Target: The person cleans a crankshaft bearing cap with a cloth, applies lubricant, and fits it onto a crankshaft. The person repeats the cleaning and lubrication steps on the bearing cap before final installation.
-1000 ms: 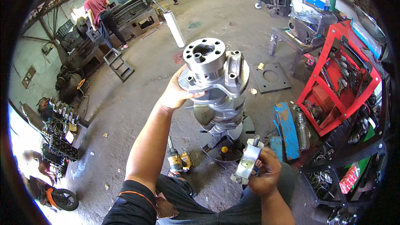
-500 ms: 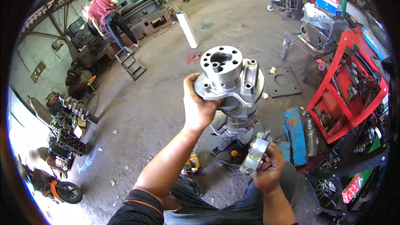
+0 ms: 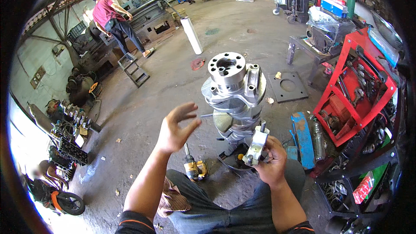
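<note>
A shiny steel crankshaft (image 3: 229, 87) stands upright in front of me, with a ring of holes in its top flange. A half-round bearing cap is bolted on near its top. My left hand (image 3: 177, 128) is raised to the left of the crankshaft, fingers apart, touching nothing. In my right hand (image 3: 273, 160) is a metal connecting rod cap (image 3: 258, 144) with bolts through its ends. It is held close to the crankshaft's lower right side; whether they touch, I cannot tell. A yellow and black cordless impact driver (image 3: 196, 168) stands on the floor between my legs and the crankshaft.
On the right stands a red tool rack (image 3: 346, 99) full of wrenches. Near it lie a blue metal piece (image 3: 304, 143) and a square plate (image 3: 288, 87) with a round opening. A white cylinder (image 3: 191, 34) and a small step frame (image 3: 134, 71) stand farther off. A person (image 3: 113, 21) stands by a machine.
My left hand has let go of the crankshaft's upper part and drawn back down and left. My right hand, still holding the cap, has shifted slightly left and up, tilting it more upright.
</note>
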Demonstrator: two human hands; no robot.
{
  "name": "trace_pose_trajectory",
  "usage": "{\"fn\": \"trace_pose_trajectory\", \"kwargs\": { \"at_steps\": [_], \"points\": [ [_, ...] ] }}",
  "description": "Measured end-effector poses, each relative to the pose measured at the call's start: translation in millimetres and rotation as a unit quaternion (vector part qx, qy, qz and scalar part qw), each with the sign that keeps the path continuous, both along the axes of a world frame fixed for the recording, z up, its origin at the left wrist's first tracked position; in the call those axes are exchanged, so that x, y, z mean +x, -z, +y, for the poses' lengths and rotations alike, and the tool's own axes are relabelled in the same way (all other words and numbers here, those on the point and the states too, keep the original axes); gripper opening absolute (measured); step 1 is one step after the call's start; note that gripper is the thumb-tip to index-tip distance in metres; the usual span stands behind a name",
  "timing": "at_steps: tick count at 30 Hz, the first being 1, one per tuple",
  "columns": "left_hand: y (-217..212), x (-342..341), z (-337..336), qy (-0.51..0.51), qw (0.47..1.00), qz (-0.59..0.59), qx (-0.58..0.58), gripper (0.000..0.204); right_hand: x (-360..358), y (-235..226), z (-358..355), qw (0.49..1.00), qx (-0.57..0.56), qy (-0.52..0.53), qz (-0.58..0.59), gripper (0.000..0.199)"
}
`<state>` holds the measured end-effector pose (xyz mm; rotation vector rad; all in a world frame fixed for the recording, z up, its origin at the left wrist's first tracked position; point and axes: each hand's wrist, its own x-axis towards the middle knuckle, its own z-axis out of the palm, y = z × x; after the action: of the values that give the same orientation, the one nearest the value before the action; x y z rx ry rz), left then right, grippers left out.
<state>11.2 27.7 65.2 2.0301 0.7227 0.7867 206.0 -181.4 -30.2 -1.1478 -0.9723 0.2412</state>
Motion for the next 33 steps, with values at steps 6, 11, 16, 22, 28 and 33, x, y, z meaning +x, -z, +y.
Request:
{"fn": "trace_pose_trajectory", "kwargs": {
  "at_steps": [6,11,16,22,28,33],
  "points": [
    [-6,-23,-80,0.168,0.985,-0.020,0.018,0.126,-12,-9,2,0.988,0.023,-0.134,0.076,0.053],
    [-20,-12,-100,0.220,0.974,-0.036,0.050,0.130,-30,-27,-7,0.977,-0.015,-0.206,0.059,0.049],
    [-29,-13,-119,0.179,0.975,-0.059,0.119,0.098,-39,-39,-27,0.966,-0.043,-0.233,0.103,0.046],
    [-26,-7,-152,0.104,0.979,-0.128,0.121,0.093,-29,-42,-50,0.931,-0.078,-0.262,0.242,0.055],
    [-36,5,-157,0.110,0.970,-0.178,0.125,0.093,-24,-16,-67,0.925,-0.099,-0.269,0.248,0.052],
    [-36,6,-149,0.159,0.972,-0.135,0.106,0.108,-24,-4,-78,0.934,-0.119,-0.253,0.220,0.050]
  ]
}}
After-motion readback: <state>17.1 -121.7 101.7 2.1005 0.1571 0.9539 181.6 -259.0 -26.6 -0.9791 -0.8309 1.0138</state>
